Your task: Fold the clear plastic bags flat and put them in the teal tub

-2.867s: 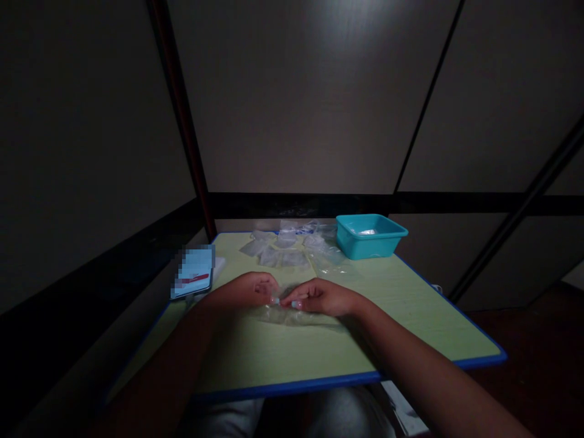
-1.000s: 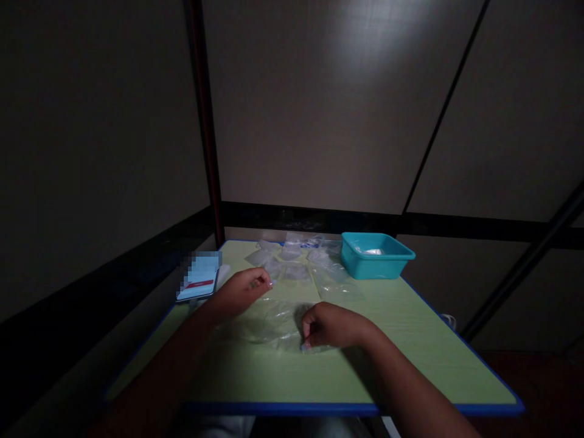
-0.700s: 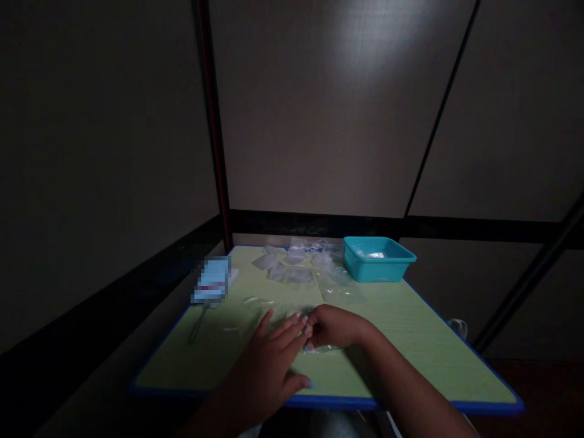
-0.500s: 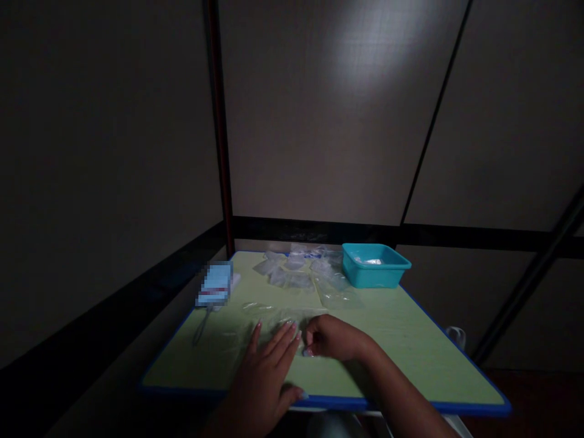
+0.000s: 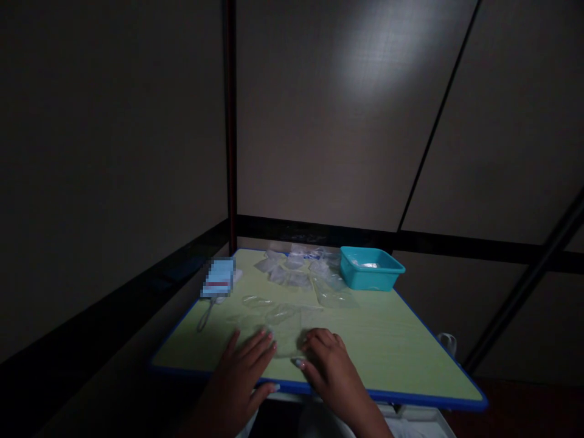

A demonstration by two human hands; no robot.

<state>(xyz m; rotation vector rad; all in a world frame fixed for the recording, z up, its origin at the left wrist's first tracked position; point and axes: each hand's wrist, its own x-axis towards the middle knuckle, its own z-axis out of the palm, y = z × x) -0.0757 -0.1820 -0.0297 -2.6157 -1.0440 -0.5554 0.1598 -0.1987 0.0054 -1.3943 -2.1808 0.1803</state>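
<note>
Glossy clear plastic sheet (image 5: 287,319), smooth plastic basin (image 5: 369,278), satin-sheened wall panel (image 5: 319,121)

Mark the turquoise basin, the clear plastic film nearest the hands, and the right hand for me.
Turquoise basin (image 5: 370,279), head view: its front wall.
Clear plastic film (image 5: 279,313), head view: its wrinkled far part.
Right hand (image 5: 335,368), head view: the back of the hand.

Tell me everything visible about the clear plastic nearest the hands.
The clear plastic is thin, glossy and wrinkled toward its far side. It lies spread on the green table. The palm-down left hand rests at its near left; the right hand, fingers bent, is at its right. Whether bag or sheet is unclear.
</note>
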